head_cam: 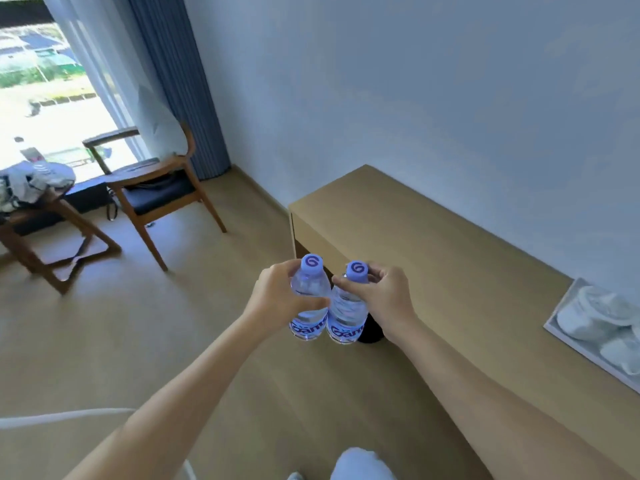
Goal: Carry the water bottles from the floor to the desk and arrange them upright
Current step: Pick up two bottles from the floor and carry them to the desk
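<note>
Left hand (277, 299): fingers curled round the left bottle (309, 303), near its shoulder.
Right hand (381, 296): grips the right bottle (347, 313) just below the cap.
Bottles: upright, touching, in front of the desk (433, 258), apparently over the floor.
Advice: keep both vertical, lift over the desk edge, set down side by side.

Two bottles (309, 306) (347, 315), two hands (277, 299) (384, 299), one surface (433, 258), one chair (156, 188), one tray (568, 317), one curtain (180, 81).
</note>
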